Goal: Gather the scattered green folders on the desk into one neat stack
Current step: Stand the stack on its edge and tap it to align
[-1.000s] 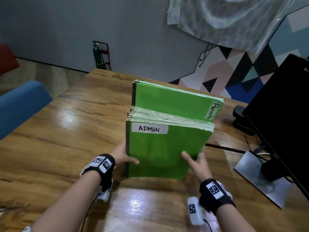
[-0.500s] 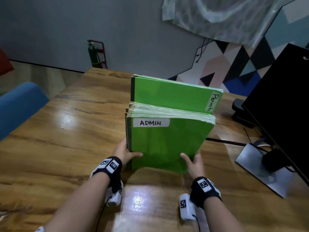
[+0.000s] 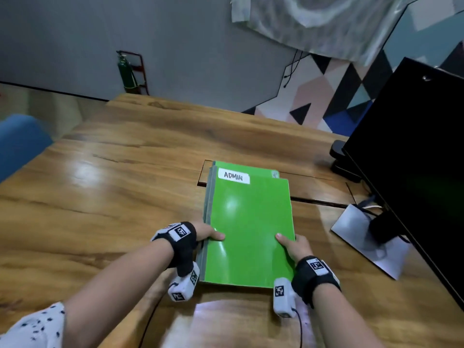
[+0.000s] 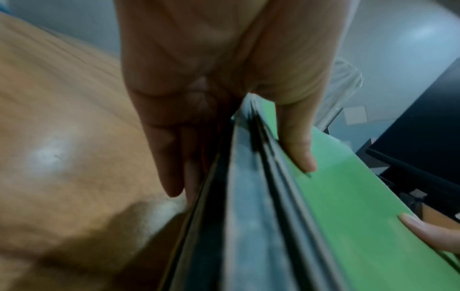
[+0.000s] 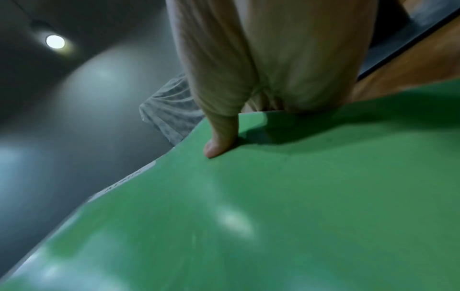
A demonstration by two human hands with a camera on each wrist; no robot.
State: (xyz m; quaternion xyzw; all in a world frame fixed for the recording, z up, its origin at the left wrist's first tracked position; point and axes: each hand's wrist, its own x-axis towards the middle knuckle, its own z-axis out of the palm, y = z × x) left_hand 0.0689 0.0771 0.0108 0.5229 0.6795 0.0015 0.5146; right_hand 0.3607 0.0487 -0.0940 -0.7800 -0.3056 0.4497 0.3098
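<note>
A stack of green folders (image 3: 251, 222) lies nearly flat over the wooden desk (image 3: 113, 197), the top one labelled ADMIN. A second folder's far edge (image 3: 251, 168) pokes out beyond it. My left hand (image 3: 208, 233) grips the stack's left spine side, thumb on top and fingers underneath, as the left wrist view shows on the stack (image 4: 348, 196). My right hand (image 3: 292, 244) holds the right side, thumb pressed on the green cover (image 5: 273, 196), fingers hidden below.
A black monitor (image 3: 414, 159) on a silver base (image 3: 364, 242) stands at the right, with a dark device (image 3: 339, 156) behind it. A cable slot (image 3: 200, 177) runs across the desk under the stack. A blue chair (image 3: 17, 141) sits at the left.
The folders stood upright on their lower edge before; both hands have tipped them down away from me so the stack now lies almost flat.
</note>
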